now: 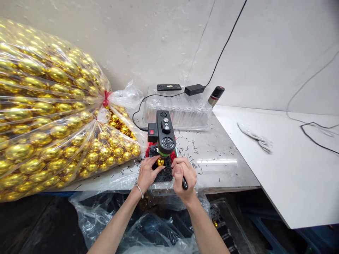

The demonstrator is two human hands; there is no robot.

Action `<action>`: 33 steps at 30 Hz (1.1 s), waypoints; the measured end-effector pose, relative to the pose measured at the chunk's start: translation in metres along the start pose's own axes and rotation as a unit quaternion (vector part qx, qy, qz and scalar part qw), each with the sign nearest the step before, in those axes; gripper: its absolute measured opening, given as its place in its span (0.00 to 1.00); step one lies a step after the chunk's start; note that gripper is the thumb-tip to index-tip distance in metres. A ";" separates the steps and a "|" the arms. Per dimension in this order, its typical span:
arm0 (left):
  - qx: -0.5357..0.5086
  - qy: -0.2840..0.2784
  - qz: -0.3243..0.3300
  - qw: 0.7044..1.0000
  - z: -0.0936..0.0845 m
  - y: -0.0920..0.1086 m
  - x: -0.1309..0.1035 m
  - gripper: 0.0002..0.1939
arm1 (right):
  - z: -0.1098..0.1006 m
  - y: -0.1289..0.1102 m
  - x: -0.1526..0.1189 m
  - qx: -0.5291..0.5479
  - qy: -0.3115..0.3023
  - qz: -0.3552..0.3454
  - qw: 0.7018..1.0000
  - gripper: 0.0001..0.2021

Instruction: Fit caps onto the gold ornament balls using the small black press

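Note:
A small gold ball [160, 161] sits between the thumb and fingers of my left hand [148, 173], right under the head of a black machine [166, 131] with round vents, buttons and a red switch. My right hand [184, 175] is wrapped round a black-ended lever handle [184, 183] at the machine's right side. Below the ball lies a dark base [166, 174], with red parts showing beside it. Whether the machine's head touches the ball I cannot tell.
Large clear bags of gold balls [47, 116] fill the left. Behind the machine stand a clear plastic tray [177, 116], a power adapter [194, 89] and a spray can [216, 96]. Crumpled plastic [156, 229] hangs at the table's front edge. Gloves [255, 138] lie on the right table.

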State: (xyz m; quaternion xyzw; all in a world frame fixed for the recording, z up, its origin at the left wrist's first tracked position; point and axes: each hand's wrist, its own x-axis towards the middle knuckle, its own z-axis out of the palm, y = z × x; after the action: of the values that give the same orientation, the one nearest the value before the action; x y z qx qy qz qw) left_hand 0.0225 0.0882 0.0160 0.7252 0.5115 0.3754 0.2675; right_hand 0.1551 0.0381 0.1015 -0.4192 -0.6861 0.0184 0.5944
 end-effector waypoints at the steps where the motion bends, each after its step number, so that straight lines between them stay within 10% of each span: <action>1: 0.011 -0.003 0.009 1.000 0.001 0.000 -0.001 0.17 | 0.000 0.000 0.000 -0.001 0.001 0.000 1.000 0.12; 23: 0.020 -0.022 -0.010 1.000 0.004 -0.006 -0.001 0.17 | 0.025 0.045 -0.046 -0.005 0.024 -0.080 0.996 0.12; 33: -0.025 0.007 -0.012 1.000 -0.001 -0.001 -0.009 0.18 | -0.004 -0.006 0.012 0.007 0.000 0.026 1.000 0.13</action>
State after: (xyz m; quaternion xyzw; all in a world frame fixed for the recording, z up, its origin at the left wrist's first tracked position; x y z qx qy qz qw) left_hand 0.0195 0.0799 0.0132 0.7097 0.5124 0.3900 0.2858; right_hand 0.1559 0.0395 0.1159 -0.4328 -0.6747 0.0386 0.5966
